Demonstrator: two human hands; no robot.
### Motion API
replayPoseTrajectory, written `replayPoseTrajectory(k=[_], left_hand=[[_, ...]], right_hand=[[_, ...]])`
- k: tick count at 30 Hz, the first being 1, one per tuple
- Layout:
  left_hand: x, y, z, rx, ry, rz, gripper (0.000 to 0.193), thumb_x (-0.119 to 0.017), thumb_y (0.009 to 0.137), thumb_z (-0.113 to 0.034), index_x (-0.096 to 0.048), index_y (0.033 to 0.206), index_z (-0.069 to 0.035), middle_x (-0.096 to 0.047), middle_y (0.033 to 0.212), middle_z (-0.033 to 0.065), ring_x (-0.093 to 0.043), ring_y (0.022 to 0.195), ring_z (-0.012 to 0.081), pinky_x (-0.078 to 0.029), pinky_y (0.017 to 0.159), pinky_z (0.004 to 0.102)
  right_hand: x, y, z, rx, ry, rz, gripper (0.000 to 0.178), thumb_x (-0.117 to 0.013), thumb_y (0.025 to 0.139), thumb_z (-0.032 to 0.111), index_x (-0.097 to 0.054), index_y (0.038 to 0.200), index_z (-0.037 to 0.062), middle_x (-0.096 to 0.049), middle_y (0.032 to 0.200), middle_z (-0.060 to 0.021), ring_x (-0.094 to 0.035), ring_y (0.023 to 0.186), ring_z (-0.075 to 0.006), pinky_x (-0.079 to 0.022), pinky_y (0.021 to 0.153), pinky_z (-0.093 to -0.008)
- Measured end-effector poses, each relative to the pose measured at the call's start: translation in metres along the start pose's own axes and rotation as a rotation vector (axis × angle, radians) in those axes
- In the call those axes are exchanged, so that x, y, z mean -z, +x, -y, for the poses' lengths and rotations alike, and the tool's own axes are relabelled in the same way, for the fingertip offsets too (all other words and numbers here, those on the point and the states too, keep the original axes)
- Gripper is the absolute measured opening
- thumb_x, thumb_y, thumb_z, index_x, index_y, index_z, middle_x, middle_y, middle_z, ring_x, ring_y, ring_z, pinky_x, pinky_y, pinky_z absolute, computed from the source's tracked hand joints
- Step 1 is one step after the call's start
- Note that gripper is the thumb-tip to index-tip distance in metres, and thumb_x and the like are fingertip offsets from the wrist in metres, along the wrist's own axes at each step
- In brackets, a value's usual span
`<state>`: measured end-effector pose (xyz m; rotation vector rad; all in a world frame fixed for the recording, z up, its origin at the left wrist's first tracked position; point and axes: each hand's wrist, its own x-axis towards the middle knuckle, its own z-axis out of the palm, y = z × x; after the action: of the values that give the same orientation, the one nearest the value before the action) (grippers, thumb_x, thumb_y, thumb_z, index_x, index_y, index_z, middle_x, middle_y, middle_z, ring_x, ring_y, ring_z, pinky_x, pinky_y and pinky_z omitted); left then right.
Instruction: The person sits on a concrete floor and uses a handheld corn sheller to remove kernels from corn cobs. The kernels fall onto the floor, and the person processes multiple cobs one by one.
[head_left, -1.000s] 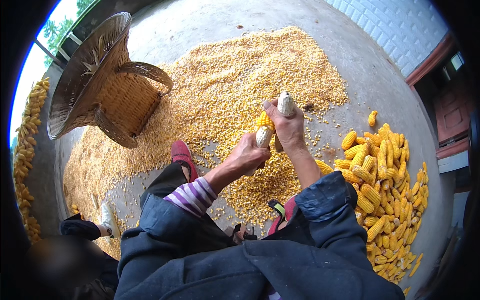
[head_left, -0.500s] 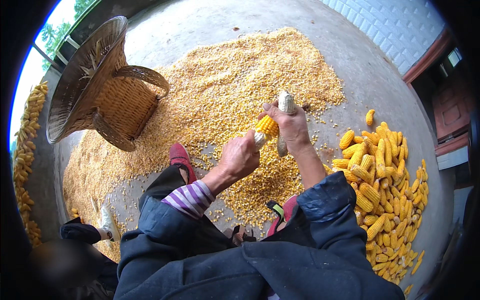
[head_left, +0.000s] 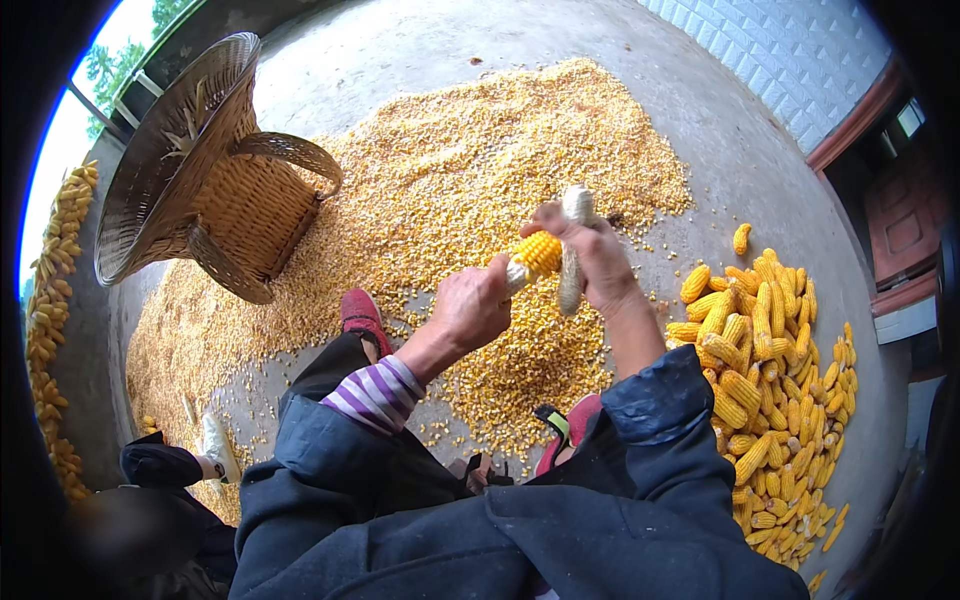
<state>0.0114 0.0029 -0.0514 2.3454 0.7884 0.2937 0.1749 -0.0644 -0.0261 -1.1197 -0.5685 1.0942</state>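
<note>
My left hand (head_left: 468,310) is closed around the bare white end of a partly shelled ear of corn (head_left: 541,252). Yellow kernels still cover the ear's far end, which points up and right. A bare pale corncob (head_left: 578,205) is gripped upright in my right hand (head_left: 605,265), its lower end sticking out below the palm. The cob lies against or just beside the kernelled end; exact contact is hard to make out. The right fingers are slightly blurred. Beneath both hands spreads a heap of loose corn kernels (head_left: 530,360).
Whole yellow ears (head_left: 770,350) are piled at the right. A tall woven basket (head_left: 245,215) with a wide rim and handles leans at the left. More ears (head_left: 50,290) line the left wall. At lower left another person's leg and shoe (head_left: 218,450) show.
My right hand has shifted slightly down and right with the cob, its fingers lifting over the ear. My left hand has moved slightly left, still holding the ear.
</note>
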Motion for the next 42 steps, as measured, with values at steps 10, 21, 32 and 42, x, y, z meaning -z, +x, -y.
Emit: replayPoseTrajectory(k=[10,21,32,42], left_hand=[[0.014,-0.002,-0.015,0.184,-0.753,0.492,0.016,-0.066,0.076,-0.012,-0.056,0.086,-0.005,-0.054,0.065,-0.0014,-0.052,0.055,0.0068,-0.039,0.048,0.0233],[-0.007,-0.002,0.002,0.063,-0.293,0.231,0.014,-0.059,0.074,-0.008,-0.053,0.084,-0.002,-0.058,0.061,0.0089,-0.058,0.051,0.0223,-0.044,0.047,0.0371],[-0.005,0.004,-0.004,0.044,0.018,-0.112,0.014,-0.053,0.073,-0.006,-0.054,0.084,0.003,-0.061,0.068,0.0217,-0.062,0.062,0.0365,-0.048,0.059,0.0471],[-0.001,0.001,-0.014,0.311,-0.833,0.42,0.013,-0.065,0.071,-0.01,-0.058,0.079,-0.004,-0.055,0.062,0.0009,-0.051,0.049,0.009,-0.038,0.044,0.0249]], right_hand=[[0.005,0.011,-0.022,0.1,-0.046,-0.29,0.019,-0.077,0.078,0.021,-0.063,0.08,0.0084,-0.056,0.071,0.0021,-0.05,0.061,-0.0078,-0.04,0.055,-0.0261],[-0.003,0.019,-0.042,0.122,-0.046,-0.335,0.016,-0.075,0.08,0.016,-0.062,0.08,0.0068,-0.059,0.07,0.0006,-0.055,0.063,-0.0104,-0.043,0.057,-0.0264],[-0.011,0.002,-0.009,-0.001,0.17,-0.014,0.031,-0.075,0.082,0.029,-0.064,0.096,0.0039,-0.064,0.093,-0.0048,-0.058,0.081,-0.0142,-0.046,0.074,-0.0301],[-0.011,0.008,-0.042,0.291,-0.202,-0.353,0.013,-0.073,0.082,0.013,-0.063,0.079,0.0042,-0.061,0.073,0.0012,-0.054,0.067,-0.0078,-0.045,0.061,-0.0261]])
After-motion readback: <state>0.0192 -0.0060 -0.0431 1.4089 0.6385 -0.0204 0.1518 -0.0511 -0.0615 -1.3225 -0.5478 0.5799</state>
